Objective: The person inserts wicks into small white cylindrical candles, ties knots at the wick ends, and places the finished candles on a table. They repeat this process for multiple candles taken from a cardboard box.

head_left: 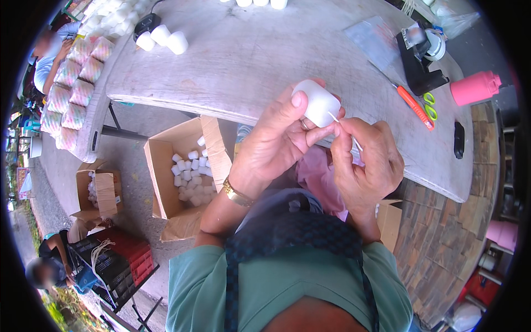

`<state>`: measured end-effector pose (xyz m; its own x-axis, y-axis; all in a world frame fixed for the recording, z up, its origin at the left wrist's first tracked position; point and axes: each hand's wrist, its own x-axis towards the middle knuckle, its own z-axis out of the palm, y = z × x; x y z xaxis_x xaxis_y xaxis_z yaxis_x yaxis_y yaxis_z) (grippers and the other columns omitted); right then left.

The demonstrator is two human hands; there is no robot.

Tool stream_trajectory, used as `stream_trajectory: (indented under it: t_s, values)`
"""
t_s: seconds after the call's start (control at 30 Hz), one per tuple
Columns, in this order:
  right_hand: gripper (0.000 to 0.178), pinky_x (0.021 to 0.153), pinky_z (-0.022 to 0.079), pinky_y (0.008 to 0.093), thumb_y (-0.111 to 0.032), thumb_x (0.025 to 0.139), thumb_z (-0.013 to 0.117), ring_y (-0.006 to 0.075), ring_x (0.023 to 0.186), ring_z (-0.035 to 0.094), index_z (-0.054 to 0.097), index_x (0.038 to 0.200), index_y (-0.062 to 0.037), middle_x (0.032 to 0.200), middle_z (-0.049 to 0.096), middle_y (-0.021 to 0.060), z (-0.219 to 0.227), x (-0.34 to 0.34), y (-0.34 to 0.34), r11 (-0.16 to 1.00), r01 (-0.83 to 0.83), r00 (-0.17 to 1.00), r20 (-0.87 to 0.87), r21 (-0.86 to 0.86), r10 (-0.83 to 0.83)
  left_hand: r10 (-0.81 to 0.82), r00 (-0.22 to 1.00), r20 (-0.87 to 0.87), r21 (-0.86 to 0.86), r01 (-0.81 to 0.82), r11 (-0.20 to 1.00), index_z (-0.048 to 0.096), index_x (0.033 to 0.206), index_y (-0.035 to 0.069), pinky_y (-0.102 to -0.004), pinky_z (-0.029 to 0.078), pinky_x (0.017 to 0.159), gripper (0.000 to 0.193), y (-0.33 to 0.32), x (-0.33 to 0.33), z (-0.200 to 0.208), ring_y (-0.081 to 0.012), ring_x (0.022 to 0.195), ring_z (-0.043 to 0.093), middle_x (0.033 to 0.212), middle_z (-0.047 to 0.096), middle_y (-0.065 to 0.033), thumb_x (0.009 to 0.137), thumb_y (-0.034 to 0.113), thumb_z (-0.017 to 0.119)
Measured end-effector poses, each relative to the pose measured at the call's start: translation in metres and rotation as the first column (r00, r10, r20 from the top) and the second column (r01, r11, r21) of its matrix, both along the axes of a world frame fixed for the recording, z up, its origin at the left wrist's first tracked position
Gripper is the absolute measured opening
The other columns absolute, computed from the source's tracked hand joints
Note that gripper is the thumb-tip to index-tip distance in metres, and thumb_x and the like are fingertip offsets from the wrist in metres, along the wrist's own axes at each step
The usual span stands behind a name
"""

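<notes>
In front of me, over the near edge of the table, my left hand [276,127] is closed round a white candle [316,103], short and slightly tapered. The candle is tilted, with one flat end turned toward my right hand. Between the thumb and fingertips of my right hand [369,160] is a thin white wick [358,144]. One end of the wick meets the candle's flat end; the other sticks out below my fingers. How deep it goes into the candle I cannot tell.
Three white candles [161,36] stand at the table's [221,61] far left. An orange cutter [414,106], green-handled scissors [430,106] and a pink bottle [475,87] lie right. A cardboard box [166,138] of candles stands below left. Wrapped packs [69,72] fill a side table; two people are left.
</notes>
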<state>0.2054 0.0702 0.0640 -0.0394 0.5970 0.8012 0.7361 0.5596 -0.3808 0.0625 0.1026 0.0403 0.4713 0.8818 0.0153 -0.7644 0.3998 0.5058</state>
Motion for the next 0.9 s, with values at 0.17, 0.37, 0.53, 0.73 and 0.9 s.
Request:
stream_trajectory:
  t_s: [0.17, 0.37, 0.53, 0.73, 0.9]
  values:
    - [0.020, 0.046, 0.037, 0.0274, 0.005, 0.072, 0.072, 0.0143, 0.055, 0.050, 0.064, 0.087, -0.0046, 0.074, 0.062, 0.0006, 0.000, 0.000, -0.002, 0.999, 0.026, 0.999, 0.027, -0.026, -0.026, 0.034, 0.999, -0.025, 0.076, -0.032, 0.997, 0.045, 0.131, 0.006, -0.0390, 0.044, 0.100, 0.058, 0.000, 0.002, -0.002, -0.0256, 0.116, 0.054, 0.122, 0.056, -0.0166, 0.087, 0.037, 0.066]
    - [0.023, 0.046, 0.040, 0.0273, 0.006, 0.073, 0.069, 0.0144, 0.054, 0.053, 0.067, 0.092, -0.0066, 0.070, 0.052, 0.0057, 0.000, -0.005, 0.003, 0.995, -0.069, 0.995, -0.075, -0.066, 0.064, 0.145, 0.988, -0.049, 0.176, -0.134, 0.975, 0.041, 0.132, 0.006, -0.0377, 0.046, 0.098, 0.061, 0.001, 0.002, -0.005, -0.0244, 0.111, 0.057, 0.120, 0.056, -0.0171, 0.084, 0.028, 0.071]
    - [0.023, 0.058, 0.046, 0.0233, 0.009, 0.075, 0.068, 0.0117, 0.071, 0.058, 0.066, 0.094, -0.0033, 0.083, 0.061, 0.0087, 0.003, 0.005, -0.008, 0.950, -0.181, 0.973, -0.187, -0.254, 0.135, 0.281, 0.956, -0.085, 0.259, -0.252, 0.933, 0.038, 0.134, 0.006, -0.0371, 0.048, 0.095, 0.066, -0.003, 0.000, -0.004, -0.0244, 0.108, 0.058, 0.120, 0.056, -0.0185, 0.080, 0.017, 0.075]
    - [0.020, 0.070, 0.046, 0.0225, 0.010, 0.077, 0.068, 0.0120, 0.081, 0.058, 0.061, 0.094, 0.0017, 0.092, 0.063, 0.0095, -0.012, 0.005, -0.009, 0.901, -0.376, 0.747, -0.646, -0.218, 0.155, 0.320, 0.945, -0.065, 0.308, -0.287, 0.907, 0.038, 0.135, 0.006, -0.0372, 0.050, 0.092, 0.070, -0.008, 0.006, 0.000, -0.0242, 0.105, 0.060, 0.118, 0.057, -0.0200, 0.077, 0.013, 0.077]
    - [0.021, 0.072, 0.046, 0.0224, 0.012, 0.078, 0.067, 0.0123, 0.082, 0.058, 0.063, 0.097, 0.0041, 0.094, 0.062, 0.0111, -0.013, 0.003, -0.004, 0.838, -0.503, 0.702, -0.667, -0.214, 0.250, 0.329, 0.943, -0.052, 0.256, -0.306, 0.917, 0.038, 0.134, 0.006, -0.0369, 0.050, 0.090, 0.071, -0.013, 0.010, 0.003, -0.0240, 0.102, 0.061, 0.117, 0.058, -0.0196, 0.075, 0.010, 0.078]
